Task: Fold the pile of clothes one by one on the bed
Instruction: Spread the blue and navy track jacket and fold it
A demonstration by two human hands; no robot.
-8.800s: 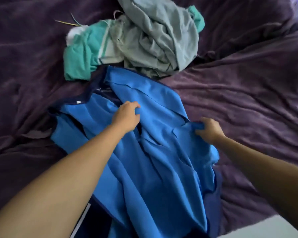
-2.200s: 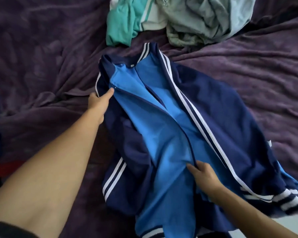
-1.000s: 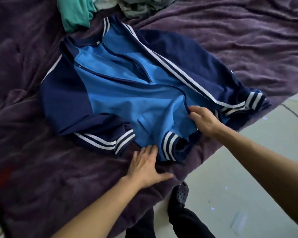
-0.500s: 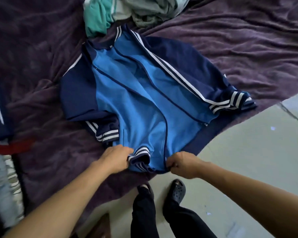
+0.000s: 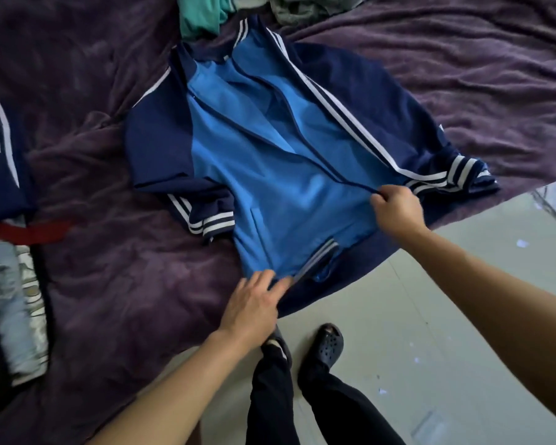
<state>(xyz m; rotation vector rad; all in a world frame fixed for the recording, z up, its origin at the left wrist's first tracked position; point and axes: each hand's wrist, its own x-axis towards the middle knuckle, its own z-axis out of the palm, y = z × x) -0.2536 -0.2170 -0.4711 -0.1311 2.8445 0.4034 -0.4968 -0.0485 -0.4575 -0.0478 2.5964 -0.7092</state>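
Smoothing the navy-and-blue striped zip jacket on the purple-blanketed bed, the person just quit gripping the hem. The left hand now presses it with straight fingers, and the right hand pinches the zipper edge. Looks like flattening, no folds yet.

Your crumpled teal-and-grey clothes pile ran off the top edge, your navy white-striped garment off the left; the blue jacket's striped hem band was blurred.
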